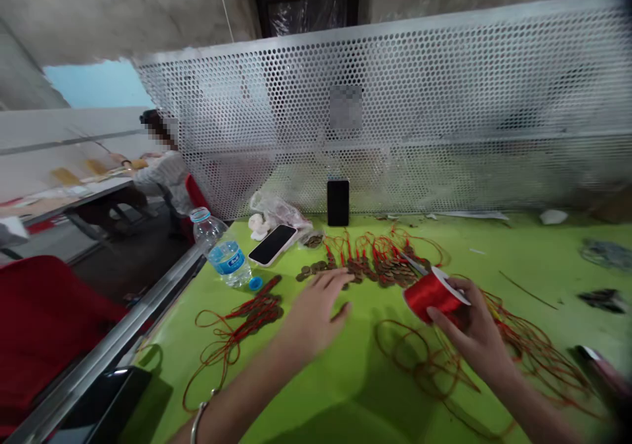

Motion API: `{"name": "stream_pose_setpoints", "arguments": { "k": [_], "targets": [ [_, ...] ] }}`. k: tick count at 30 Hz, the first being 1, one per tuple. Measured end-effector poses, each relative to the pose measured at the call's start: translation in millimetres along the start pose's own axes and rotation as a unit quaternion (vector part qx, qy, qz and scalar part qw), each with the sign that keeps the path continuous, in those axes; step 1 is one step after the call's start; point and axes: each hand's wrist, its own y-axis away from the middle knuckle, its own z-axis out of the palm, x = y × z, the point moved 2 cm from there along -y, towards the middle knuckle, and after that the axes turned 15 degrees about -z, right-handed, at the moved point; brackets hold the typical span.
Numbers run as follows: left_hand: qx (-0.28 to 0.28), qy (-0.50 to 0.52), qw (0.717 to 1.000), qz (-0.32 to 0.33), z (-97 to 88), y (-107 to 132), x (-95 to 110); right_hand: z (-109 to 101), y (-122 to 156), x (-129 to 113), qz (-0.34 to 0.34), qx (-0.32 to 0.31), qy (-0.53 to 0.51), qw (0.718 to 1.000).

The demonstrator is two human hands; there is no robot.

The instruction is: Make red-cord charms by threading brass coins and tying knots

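Note:
My right hand [471, 329] grips a spool of red ribbon [428, 297] by its rims, tilted above the green tabletop. Stretched over the table's middle, my left hand [316, 305] has its thumb apart from the fingers and holds nothing that I can see. Just beyond its fingertips lies a row of bronze-coloured coins [395, 269] with red cord loops. Loose red cords [419, 358] curl below the spool, and a thicker tangle of cords [538, 352] spreads to the right of my right hand. More coins strung on red cord [259, 312] lie left of my left hand.
An uncapped water bottle [224, 253] stands at the left edge, its blue cap [255, 284] beside it. Behind are a white-edged phone [273, 244], a plastic bag [281, 210] and an upright black phone [338, 202]. A perforated metal screen [419, 114] closes the back. A person [165, 167] sits far left.

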Motion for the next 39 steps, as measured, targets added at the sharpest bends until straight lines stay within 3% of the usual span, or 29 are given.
{"name": "stream_pose_setpoints", "arguments": {
  "k": [5, 9, 14, 18, 20, 22, 23, 25, 32, 39],
  "targets": [
    [-0.107, 0.168, 0.976, 0.09, 5.5, 14, 53, -5, 6, -43, -0.04, -0.033, -0.109, 0.993],
    [-0.2, 0.184, 0.961, 0.038, 12.4, 18, 61, -13, 13, -50, 0.017, -0.029, -0.196, 0.98],
    [-0.111, 0.124, 0.985, -0.033, 11.2, 17, 31, -18, 17, -43, 0.073, -0.028, -0.211, 0.974],
    [-0.004, -0.011, 0.992, -0.125, -2.0, -8, -21, -9, 19, -39, 0.084, -0.029, -0.204, 0.975],
    [0.039, -0.125, 0.969, -0.211, -11.9, -29, -54, -4, 21, -36, 0.1, -0.018, -0.237, 0.966],
    [0.051, -0.212, 0.925, -0.31, -20.7, -51, -84, 1, 23, -31, 0.119, 0.001, -0.264, 0.957],
    [0.044, -0.223, 0.906, -0.357, -23.7, -60, -97, 3, 23, -27, 0.127, 0.011, -0.269, 0.955],
    [0.05, -0.229, 0.893, -0.384, -27.2, -74, -113, 8, 25, -21, 0.142, 0.023, -0.266, 0.953],
    [0.052, -0.223, 0.898, -0.377, -27.0, -87, -128, 20, 27, -5, 0.19, 0.039, -0.293, 0.936],
    [0.037, -0.232, 0.904, -0.358, -22.5, -89, -113, 4, 28, 24, 0.246, 0.131, -0.286, 0.917]
  ]
}}
